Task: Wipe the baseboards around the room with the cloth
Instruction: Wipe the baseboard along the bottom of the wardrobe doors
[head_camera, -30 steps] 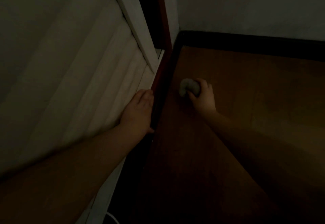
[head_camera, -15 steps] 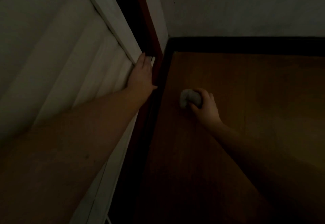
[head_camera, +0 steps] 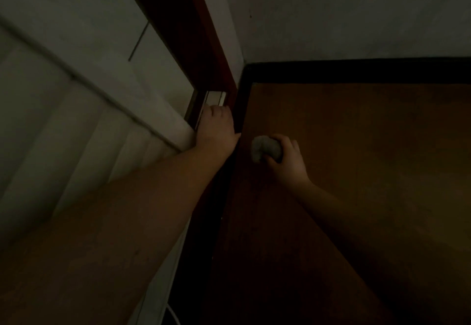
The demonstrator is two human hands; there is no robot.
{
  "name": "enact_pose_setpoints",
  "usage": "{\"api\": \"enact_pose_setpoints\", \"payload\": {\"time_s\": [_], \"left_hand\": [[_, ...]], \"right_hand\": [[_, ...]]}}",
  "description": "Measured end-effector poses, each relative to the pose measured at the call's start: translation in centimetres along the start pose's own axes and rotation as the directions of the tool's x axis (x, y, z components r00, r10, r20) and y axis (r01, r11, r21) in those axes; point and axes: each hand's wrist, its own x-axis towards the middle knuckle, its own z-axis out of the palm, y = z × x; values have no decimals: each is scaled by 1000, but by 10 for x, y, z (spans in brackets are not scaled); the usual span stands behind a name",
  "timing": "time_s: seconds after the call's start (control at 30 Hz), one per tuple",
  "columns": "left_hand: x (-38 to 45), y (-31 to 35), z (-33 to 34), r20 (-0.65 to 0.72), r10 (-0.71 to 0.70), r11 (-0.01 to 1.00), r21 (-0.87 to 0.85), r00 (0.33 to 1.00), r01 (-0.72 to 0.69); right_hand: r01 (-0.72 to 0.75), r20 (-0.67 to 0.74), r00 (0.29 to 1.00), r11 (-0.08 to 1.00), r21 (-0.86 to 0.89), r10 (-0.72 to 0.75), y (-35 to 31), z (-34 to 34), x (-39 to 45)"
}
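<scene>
Right hand fingers curl around a pale balled-up cloth on the brown wooden floor, beside the dark baseboard. Left hand braces flat; slipping risks missing the dim corner.

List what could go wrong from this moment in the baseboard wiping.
1. The left hand rests at the edge of the white panelled door beside the red-brown frame; fingers might get pinched if the door swings.
2. The right hand grips the small balled grey cloth over the brown floor, short of the dark baseboard; the corner may be missed.
3. Dim light could hide dust.
</scene>
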Motion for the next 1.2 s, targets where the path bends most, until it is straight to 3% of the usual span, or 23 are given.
{"api": "enact_pose_setpoints", "payload": {"time_s": [0.27,0.57,0.9,1.2], "left_hand": [[21,-2,48,70,-79,932,-348,994,99],[50,3,77,-154,-168,773,-634,974,33],[53,4,84,-231,-199,724,-689,952,-16],[55,8,86,-228,-207,738,-675,951,-1]], "right_hand": [[15,-33,999,1000,-9,-15,3,-5,10],[-44,-144,988,998,52,51,12,2,37],[-139,-196,968,985,98,156,-13,19,124],[-160,-211,968,982,-99,136,-24,47,212]]}}
